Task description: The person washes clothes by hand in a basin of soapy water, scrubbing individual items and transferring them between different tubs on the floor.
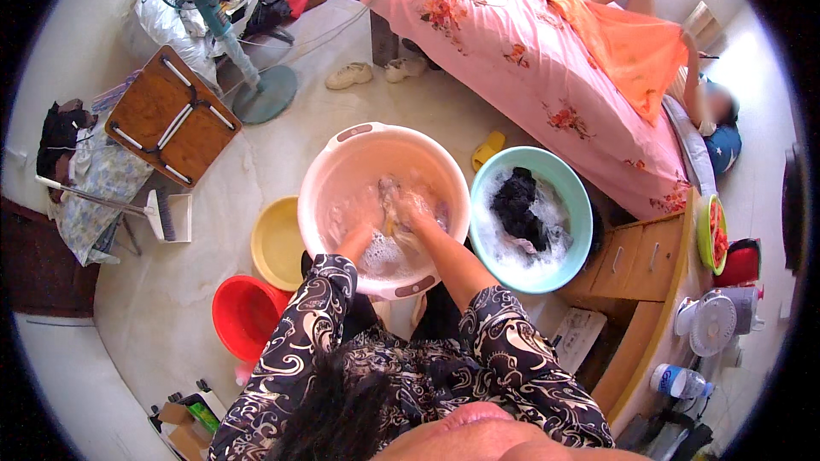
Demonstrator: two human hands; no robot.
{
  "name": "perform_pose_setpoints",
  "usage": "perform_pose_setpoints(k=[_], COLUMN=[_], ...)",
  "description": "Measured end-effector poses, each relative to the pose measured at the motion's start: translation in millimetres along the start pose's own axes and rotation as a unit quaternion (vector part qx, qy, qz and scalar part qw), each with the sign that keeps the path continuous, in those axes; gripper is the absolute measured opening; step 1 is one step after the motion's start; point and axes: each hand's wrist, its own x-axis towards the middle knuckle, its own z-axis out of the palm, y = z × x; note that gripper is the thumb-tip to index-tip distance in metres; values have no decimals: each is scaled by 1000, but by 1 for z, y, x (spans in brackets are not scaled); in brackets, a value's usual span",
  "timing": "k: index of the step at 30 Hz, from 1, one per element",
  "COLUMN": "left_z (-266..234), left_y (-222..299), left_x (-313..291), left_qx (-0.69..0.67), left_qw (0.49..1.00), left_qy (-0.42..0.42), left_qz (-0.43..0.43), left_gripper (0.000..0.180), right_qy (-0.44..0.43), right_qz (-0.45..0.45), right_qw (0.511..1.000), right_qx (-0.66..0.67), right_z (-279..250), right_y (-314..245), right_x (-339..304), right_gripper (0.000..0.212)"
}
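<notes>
At far left, a long-handled broom [161, 212] stands with its head just beside a white dustpan [180, 229] on the pale floor [205, 171]. Above these leans a brown folding table [145, 115], its white tubular legs facing outward. A red basin [225, 316] sits lower down, near the teal base of a pedestal fan [267, 96] only in direction, the two being well apart; just beside the red basin lies a yellow basin [272, 243].

At centre, a large pink basin [354, 158] holds cloudy water with white froth [382, 249]. The left hand [372, 212] and, to its right, the right hand [416, 207] reach down into it, close together, about a wet, pale cloth [390, 213]. The cloth lies inside the pink basin, between the hands. Water and blur obscure the fingers of both; whether they are closed on the cloth cannot be told.

Right of centre, a yellow slipper [488, 150] rests between the pink basin and a bed [478, 26] with a floral pink sheet. A turquoise basin [531, 158] contains suds and a black garment [517, 205].

At far right, a wooden counter [636, 256] with drawers carries a small white fan [711, 324] and a clear bottle [681, 382].
</notes>
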Motion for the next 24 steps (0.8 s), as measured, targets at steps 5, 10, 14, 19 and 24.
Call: perform_pose_setpoints(k=[5,10,14,19,24], left_z=[-10,-14,-17,-16,-7], left_y=[2,5,10,11,3], left_x=[-8,-7,-1,3,2], left_qx=[-4,-17,-40,-32,13], left_qw=[1000,999,999,998,1000], left_qy=[-8,-15,-14,-4,18], left_qz=[-14,-26,-31,-47,-18], left_gripper=[46,47,47,45,44], right_qy=[-123,-66,-13,-104,-103], right_qz=[0,-7,-17,11,12], right_qw=[991,997,998,994,995], right_qx=[-45,-48,-67,-7,-12], right_z=[-25,-8,1,-17,-27], right_y=[-11,-6,-1,-10,-19], right_x=[8,6,3,4,2], right_gripper=[59,59,52,49,48])
